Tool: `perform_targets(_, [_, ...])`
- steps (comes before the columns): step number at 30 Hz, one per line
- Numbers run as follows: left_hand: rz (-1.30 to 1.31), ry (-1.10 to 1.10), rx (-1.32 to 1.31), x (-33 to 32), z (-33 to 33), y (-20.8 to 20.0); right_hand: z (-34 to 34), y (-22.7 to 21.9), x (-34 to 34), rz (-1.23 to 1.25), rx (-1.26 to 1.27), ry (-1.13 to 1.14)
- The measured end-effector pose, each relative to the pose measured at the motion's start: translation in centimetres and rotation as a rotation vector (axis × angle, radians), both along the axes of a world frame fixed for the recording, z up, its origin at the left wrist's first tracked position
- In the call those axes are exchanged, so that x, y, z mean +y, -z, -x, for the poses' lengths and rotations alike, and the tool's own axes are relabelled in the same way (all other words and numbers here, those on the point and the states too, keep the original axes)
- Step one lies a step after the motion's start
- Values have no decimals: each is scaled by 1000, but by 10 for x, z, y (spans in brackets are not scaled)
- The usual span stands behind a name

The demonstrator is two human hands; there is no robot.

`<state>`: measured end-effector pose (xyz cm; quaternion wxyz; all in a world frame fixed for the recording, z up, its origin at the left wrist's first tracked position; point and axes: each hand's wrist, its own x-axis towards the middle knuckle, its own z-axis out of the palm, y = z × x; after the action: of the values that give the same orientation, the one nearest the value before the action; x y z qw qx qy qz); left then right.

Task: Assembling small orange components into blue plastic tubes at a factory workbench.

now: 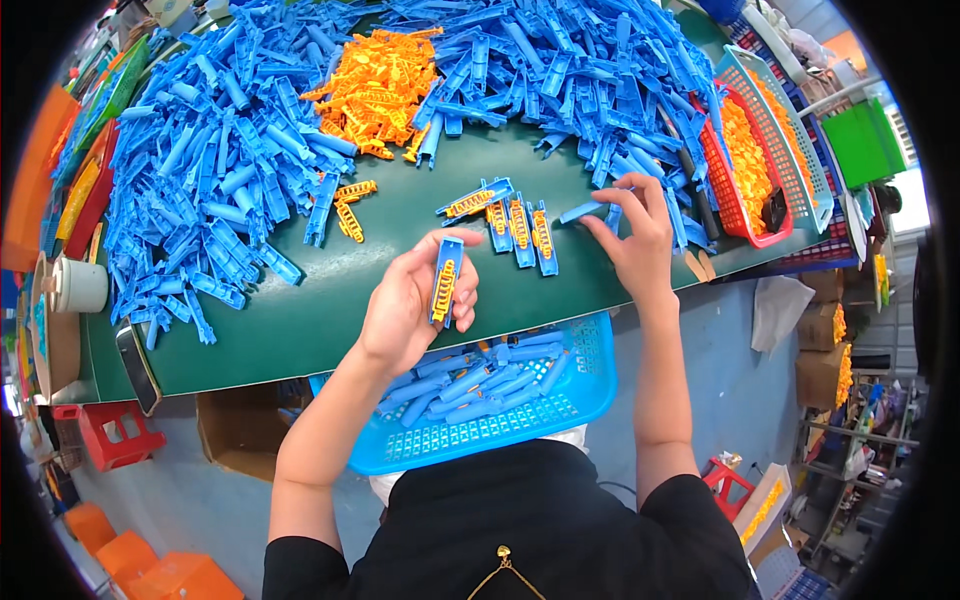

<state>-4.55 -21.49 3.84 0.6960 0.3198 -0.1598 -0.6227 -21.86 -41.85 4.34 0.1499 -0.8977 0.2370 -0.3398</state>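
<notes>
My left hand (392,308) is closed round a long blue plastic shell (447,262) with an orange-yellow ridged insert lying in it, its open side up. Above the table at the right, my right hand (643,245) pinches a slim blue plastic cover (580,211) between thumb and finger. Between the hands, several blue shells with orange inserts (519,222) lie side by side on the green tabletop (400,205). One more filled shell (474,202) rests tilted across their left end. Two loose orange inserts (350,222) lie farther left beside a blue shell (320,208).
A large heap of blue parts (210,160) spreads across the far side, with a pile of orange inserts (378,88) in it. A blue basket (480,457) of closed blue pieces sits below the table edge. A red basket (717,165) stands right; a phone (138,368) lies left.
</notes>
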Motion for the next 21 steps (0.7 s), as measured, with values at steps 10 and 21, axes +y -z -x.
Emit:
perform_targets(10, [61, -152, 28, 2, -2, 1, 9, 13, 37, 289, 102, -71])
perform_targets(21, [12, -294, -191, 6, 5, 0, -11, -20, 87, -612, -232, -256])
